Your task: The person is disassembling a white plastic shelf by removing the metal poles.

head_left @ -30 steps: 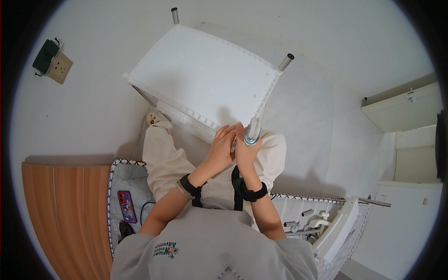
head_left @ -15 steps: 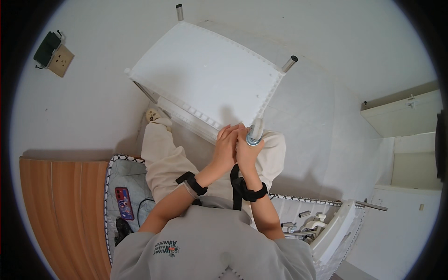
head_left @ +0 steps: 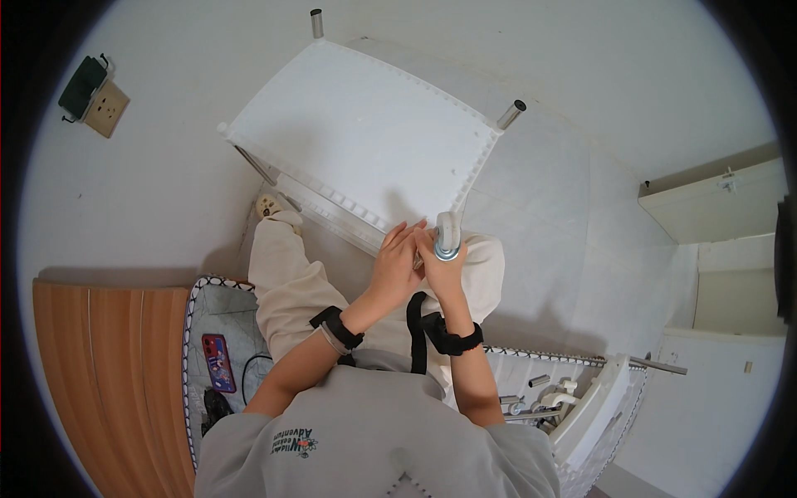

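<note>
Caster wheel (head_left: 447,236) at the near right corner post of the upturned white shelf tray (head_left: 365,133), clasped by the right hand (head_left: 442,270), seemingly to seat it. Left hand (head_left: 397,266) pressed alongside, fingers curled against the post for steadiness; exact hold hard to tell.

phone (head_left: 219,363) | red/blue rect screen, lying on grey mat (head_left: 217,303) | lower left, beside person's leg

this is looking like a room in a home: pale floor tiles (head_left: 581,191) are spreading out beside a wooden floor strip (head_left: 100,365), a quilted mat (head_left: 224,332) is lying there, and a wall socket (head_left: 106,108) is showing.
</note>
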### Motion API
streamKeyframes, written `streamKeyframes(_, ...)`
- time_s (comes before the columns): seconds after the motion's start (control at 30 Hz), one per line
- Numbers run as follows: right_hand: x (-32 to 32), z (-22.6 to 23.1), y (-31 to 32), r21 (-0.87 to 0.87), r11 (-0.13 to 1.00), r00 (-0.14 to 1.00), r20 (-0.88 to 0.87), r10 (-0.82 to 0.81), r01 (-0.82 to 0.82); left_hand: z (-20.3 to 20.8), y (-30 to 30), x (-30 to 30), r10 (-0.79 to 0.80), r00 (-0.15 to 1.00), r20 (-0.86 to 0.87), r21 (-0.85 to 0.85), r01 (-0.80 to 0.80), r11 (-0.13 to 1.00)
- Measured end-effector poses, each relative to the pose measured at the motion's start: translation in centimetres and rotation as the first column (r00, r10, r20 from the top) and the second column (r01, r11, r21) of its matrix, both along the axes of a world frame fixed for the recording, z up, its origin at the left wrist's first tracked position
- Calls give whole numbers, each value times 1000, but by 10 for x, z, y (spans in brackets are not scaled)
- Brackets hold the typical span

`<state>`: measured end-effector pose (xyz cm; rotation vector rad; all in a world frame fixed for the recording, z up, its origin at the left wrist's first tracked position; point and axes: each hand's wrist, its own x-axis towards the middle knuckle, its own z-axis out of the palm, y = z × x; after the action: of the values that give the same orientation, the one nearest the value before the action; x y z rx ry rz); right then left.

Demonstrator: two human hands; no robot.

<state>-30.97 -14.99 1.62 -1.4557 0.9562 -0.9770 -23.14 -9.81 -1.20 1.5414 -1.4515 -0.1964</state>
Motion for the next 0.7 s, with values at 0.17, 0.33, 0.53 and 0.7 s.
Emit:
streamKeyframes(0.17,-11,4,-11,17,974,970,-90,226,-226,-3,2,0,-10,999,50,1,9,1000)
streamKeyframes(0.33,-8,4,-6,-22,992,991,-44,124,-125,-5,0,-2,4,1000,8,-39,-4,999)
streamKeyframes(0.53,14,10,9,-57,986,987,7,-158,158,-7,1,4,-17,1000,-22,-75,15,997)
streamKeyframes(0.7,24,5,16,-17,952,951,55,-303,304,5,4,8,-35,999,-26,-51,34,998)
